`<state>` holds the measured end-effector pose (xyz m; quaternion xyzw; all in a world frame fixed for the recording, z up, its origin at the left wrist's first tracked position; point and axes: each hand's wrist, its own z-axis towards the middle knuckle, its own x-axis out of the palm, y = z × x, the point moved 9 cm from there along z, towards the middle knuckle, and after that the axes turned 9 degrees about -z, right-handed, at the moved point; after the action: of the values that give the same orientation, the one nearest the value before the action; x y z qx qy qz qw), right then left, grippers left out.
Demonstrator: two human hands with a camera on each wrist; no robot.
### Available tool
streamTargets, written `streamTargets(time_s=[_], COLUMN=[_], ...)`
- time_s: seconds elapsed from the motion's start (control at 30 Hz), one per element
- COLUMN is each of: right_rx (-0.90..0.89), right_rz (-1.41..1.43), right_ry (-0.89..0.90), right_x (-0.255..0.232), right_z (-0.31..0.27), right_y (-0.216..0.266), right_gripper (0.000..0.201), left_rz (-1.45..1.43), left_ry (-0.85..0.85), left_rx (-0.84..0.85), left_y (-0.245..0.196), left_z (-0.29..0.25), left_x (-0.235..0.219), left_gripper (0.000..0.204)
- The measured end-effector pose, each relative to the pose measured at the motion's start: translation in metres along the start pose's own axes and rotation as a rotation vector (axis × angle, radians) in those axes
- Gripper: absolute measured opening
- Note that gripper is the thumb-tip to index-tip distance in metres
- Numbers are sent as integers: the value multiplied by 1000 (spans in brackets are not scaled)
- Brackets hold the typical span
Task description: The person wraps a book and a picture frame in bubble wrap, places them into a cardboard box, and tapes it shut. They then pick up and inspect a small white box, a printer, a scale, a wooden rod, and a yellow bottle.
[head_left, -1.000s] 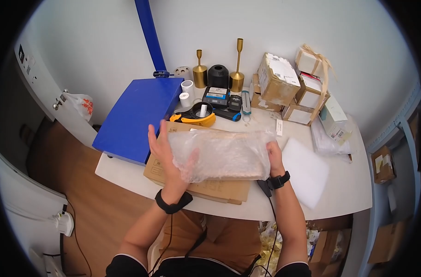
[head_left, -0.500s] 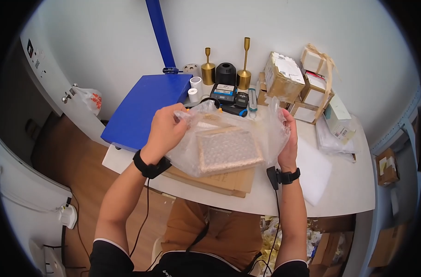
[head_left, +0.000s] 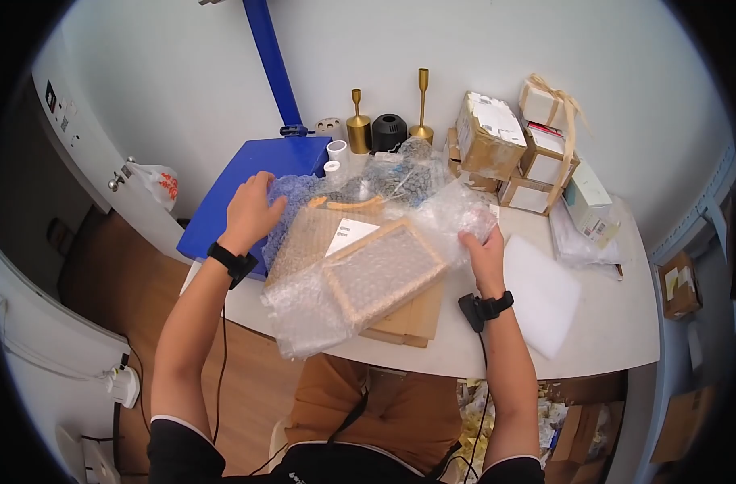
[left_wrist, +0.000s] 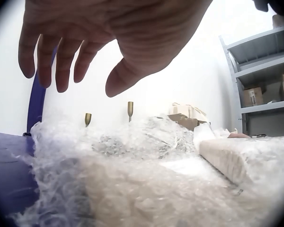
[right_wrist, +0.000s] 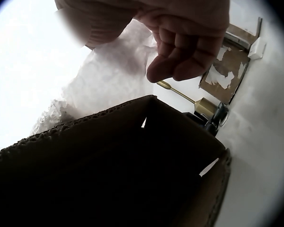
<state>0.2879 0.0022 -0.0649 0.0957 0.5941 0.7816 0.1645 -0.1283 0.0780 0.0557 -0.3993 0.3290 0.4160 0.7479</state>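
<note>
A flat rectangular package point(head_left: 388, 266) with tan edges, wrapped in clear bubble wrap, lies tilted diagonally over a cardboard box point(head_left: 408, 331). My right hand point(head_left: 485, 254) pinches the wrap at the package's right end. In the right wrist view, the bubble wrap point(right_wrist: 111, 68) hangs by its curled fingers, above a dark, open-sided cardboard edge point(right_wrist: 151, 106). More loose bubble wrap point(head_left: 291, 202) spreads behind the package, partly over the blue platform. My left hand point(head_left: 251, 211) hovers at that wrap's left side, fingers extended; the left wrist view shows the hand point(left_wrist: 118, 42) above it, holding nothing.
The blue platform point(head_left: 223, 181) stands at left, its post rising behind. Gold candlesticks point(head_left: 358, 133) and a black holder point(head_left: 389, 133) line the wall. Stacked boxes point(head_left: 489, 133) occupy the back right. White foam point(head_left: 537, 294) lies beside my right arm.
My left hand has let go of the bubble wrap and moved left, its fingers straightening. The wrap now spreads across the back of the table; the package has turned to a diagonal.
</note>
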Motion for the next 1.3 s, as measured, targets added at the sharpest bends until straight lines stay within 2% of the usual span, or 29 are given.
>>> streamTargets(time_s=[0.07,0.1,0.17,0.2,0.27,0.3,0.37,0.4,0.47,0.5,0.57,0.7,0.77,0.8,0.87,0.9,0.97,1.0,1.07,1.1,1.17,1.2,1.27,1.3], right_rx=[-20,-39,-25,-14,-51,-89,-85,-76,-73,-66,-64,-81,-93,-92,-94,-94,-113,-126,-104,-80,-41,-9,-10,-17], right_rz=[14,28,28,33,-20,-69,-34,-1,34,68,54,22,33,42,74,103,118,135,121,105,121,134,133,135], right_ry=[0,3,5,6,-11,-34,-24,-14,-10,-6,-7,4,5,5,12,20,23,31,40,50,75,101,98,90], right_x=[0,0,0,0,-2,-4,-4,-3,-3,-2,-1,0,0,1,2,2,-1,0,-2,-1,-2,-1,-1,-1], right_z=[1,0,1,1,3,4,2,2,2,2,1,0,1,0,-1,0,2,2,3,3,2,2,3,3], right_y=[3,5,3,2,-2,2,4,5,6,6,9,11,15,15,15,14,11,10,4,3,3,2,-1,-1], right_gripper=[52,53,55,57,55,54,55,56,58,60,60,59,59,59,59,59,58,58,57,57,57,56,56,57], left_rz=[-36,-38,-79,-80,-140,-141,-149,-148,-73,-69,-110,-111,-239,-237,-384,-386,-582,-581,-540,-538,-535,-534,-327,-249], left_ry=[-204,-202,-201,-200,20,15,529,525,723,723,614,696,813,812,872,871,894,895,869,869,710,712,600,500], left_rx=[255,255,523,516,519,518,230,232,290,293,350,277,145,148,29,36,-36,-34,-17,-18,136,133,167,256], left_y=[-44,-63,-126,-138,-158,-165,-152,-153,-151,-149,-151,-139,-131,-132,-131,-130,-122,-123,-124,-123,-128,-132,-142,-150], left_z=[-10,-13,-31,-36,-43,-44,-47,-49,-65,-67,-67,-62,-60,-59,-60,-59,-55,-52,-40,-35,-16,-13,-7,-9], left_x=[-24,-31,-48,-49,-31,-29,19,22,51,57,58,71,80,78,76,78,84,80,69,66,48,40,13,2], left_gripper=[30,30,26,26,35,35,61,61,92,92,109,109,107,107,95,95,74,74,57,57,43,43,36,36])
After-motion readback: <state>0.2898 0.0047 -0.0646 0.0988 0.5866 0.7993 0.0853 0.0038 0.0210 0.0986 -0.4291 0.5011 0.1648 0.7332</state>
